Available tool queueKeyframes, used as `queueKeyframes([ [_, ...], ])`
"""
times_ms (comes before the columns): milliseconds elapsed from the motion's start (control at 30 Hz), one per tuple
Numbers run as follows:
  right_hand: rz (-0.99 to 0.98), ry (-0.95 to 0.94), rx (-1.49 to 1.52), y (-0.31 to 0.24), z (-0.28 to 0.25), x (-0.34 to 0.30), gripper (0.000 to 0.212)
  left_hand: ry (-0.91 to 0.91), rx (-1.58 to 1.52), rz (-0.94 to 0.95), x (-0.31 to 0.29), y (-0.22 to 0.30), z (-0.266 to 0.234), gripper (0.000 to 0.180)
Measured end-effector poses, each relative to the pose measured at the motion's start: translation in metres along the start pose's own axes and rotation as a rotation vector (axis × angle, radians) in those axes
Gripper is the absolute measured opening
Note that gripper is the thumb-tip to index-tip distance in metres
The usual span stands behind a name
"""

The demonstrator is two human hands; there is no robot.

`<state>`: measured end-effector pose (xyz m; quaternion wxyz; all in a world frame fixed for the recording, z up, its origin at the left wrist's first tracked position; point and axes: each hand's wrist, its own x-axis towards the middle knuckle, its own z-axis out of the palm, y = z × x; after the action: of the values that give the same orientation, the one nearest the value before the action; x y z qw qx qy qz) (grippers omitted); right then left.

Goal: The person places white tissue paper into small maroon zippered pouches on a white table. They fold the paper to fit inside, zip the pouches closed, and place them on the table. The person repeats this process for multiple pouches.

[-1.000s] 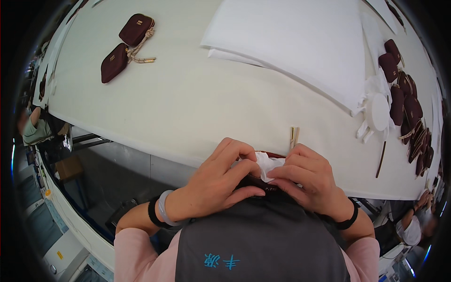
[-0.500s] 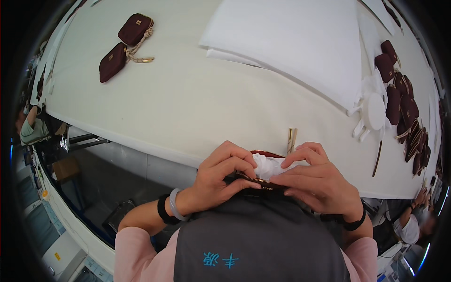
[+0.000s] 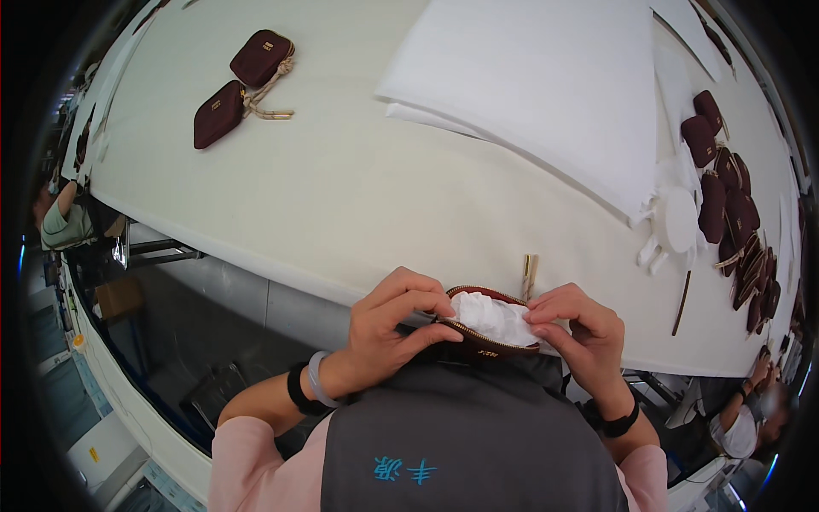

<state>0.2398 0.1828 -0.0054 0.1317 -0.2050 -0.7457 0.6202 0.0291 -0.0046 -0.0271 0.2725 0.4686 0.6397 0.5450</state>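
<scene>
A small dark red zip pouch point(image 3: 488, 346) is held unzipped at the table's near edge, in front of my apron. White crumpled tissue paper point(image 3: 492, 318) fills its mouth. My left hand point(image 3: 394, 320) is closed, pinching the pouch's left end at the zip edge between thumb and fingers. At the other end, my right hand point(image 3: 587, 331) is closed with thumb and fingertips at the right corner of the opening, against the paper. Whether these fingers also grip the paper is unclear. Just beyond the pouch lies a cord with gold tips point(image 3: 530, 273).
Two closed dark red pouches point(image 3: 219, 115) with beige cords lie far left. White sheets point(image 3: 529, 94) are stacked at the back. On the right are a white roll point(image 3: 677, 220), a thin brown strip point(image 3: 682, 303) and a pile of pouches point(image 3: 740, 213). Other people sit at both sides.
My right hand has drawn back to the right, from over the opening to its corner. The pouch's mouth is wider and more of the paper shows. My left hand keeps its hold.
</scene>
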Motion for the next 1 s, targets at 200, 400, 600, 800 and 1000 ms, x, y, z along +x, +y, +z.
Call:
queueKeyframes([
  [200,0.525,-0.043,0.158,-0.018,-0.006,0.005,0.021,-0.154,-0.047,0.009,0.004,0.001,-0.011,0.016],
  [400,0.452,-0.170,0.304,-0.014,-0.012,-0.001,0.027,-0.252,-0.454,-0.413,0.013,0.001,-0.019,0.027],
  [600,0.398,-0.227,0.247,-0.017,-0.017,-0.001,0.029,-0.531,-0.518,-0.517,0.034,0.004,-0.025,0.036],
  [800,0.328,-0.205,0.040,-0.028,-0.013,0.000,0.026,-0.474,-0.368,-0.461,0.037,0.012,-0.026,0.025],
  [1000,0.282,-0.166,-0.050,-0.032,-0.006,0.004,0.021,-0.574,-0.143,-0.413,0.053,0.025,-0.031,0.024],
])
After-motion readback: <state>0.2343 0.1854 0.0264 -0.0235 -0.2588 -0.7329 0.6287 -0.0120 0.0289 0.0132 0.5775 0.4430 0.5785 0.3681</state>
